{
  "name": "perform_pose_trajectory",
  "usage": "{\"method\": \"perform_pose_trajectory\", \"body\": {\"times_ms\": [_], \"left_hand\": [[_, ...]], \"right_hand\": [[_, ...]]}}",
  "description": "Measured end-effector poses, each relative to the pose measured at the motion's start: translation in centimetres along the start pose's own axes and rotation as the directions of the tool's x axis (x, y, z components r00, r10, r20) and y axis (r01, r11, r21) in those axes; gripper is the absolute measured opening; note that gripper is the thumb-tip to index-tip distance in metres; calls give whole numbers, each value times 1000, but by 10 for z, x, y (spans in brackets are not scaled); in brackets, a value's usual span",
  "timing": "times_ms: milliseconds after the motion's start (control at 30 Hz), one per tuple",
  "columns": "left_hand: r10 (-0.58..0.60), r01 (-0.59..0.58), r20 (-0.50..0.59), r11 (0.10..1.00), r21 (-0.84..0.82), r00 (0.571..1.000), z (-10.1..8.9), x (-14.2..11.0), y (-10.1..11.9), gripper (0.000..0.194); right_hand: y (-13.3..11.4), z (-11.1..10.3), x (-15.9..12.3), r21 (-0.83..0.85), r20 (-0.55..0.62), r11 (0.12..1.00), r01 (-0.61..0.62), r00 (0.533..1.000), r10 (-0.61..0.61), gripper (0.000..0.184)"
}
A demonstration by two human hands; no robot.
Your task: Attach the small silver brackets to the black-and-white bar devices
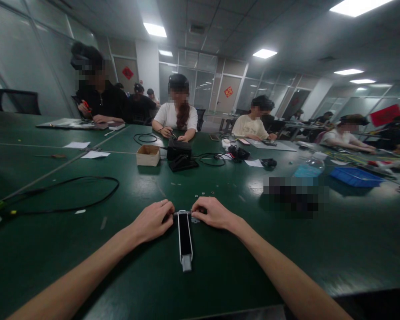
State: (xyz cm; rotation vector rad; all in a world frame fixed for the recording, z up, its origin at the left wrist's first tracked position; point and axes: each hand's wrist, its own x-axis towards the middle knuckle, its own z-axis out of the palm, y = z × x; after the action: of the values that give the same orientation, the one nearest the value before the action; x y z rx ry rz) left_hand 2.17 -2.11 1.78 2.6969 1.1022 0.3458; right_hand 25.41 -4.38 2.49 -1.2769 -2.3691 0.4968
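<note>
Two bare hands meet at the far end of a narrow black-and-silver bar (185,238) lying lengthwise on the dark green tabletop (226,271), directly in front of the person and pointing toward them. The left hand (152,221) comes in from the left and the right hand (213,213) from the right. The fingers (165,209) of the left hand and the fingers (200,205) of the right curl inward and close around the bar's silver crosspiece (183,213), apparently gripping it from both sides, though they hide much of that end, so I can't be sure exactly what they pinch. A small metal piece (195,220) shows just under the right hand. The bar looks put together along its length, with a pale end cap (186,263) in place at the near end. Its far end can't be judged behind the fingers, and a scatter of small washers (203,194) lies loose just beyond it. Farther off stand a cardboard box (148,155) and a black box (179,149), with a coiled black cable (70,195) to the left and a blue tray (355,177) to the right. Several co-workers sit along the far side, including one in a white shirt (175,116) working with both hands.
</note>
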Motion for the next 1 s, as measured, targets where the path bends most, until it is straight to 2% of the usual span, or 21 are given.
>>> {"method": "perform_pose_trajectory", "body": {"times_ms": [233,600,733,833,1000], "left_hand": [[30,-30,-20,1000,0,999,3,0,-5,16],[33,-33,7,999,-3,999,-3,1,-4,14],[39,-39,12,999,17,999,-4,1,-6,15],[36,-36,8,999,20,999,-5,0,-6,15],[19,-19,0,1000,18,1000,-9,-2,-3,13]], "right_hand": [[3,1,0,-30,-13,999,36,999,-37,6],[-2,-3,-1,-53,1,997,54,999,-54,8],[5,-8,-1,-94,-63,994,62,996,-68,9],[21,-15,-3,-152,-172,988,11,984,-38,10],[58,-30,-10,-231,-301,954,-194,946,120,16]]}}
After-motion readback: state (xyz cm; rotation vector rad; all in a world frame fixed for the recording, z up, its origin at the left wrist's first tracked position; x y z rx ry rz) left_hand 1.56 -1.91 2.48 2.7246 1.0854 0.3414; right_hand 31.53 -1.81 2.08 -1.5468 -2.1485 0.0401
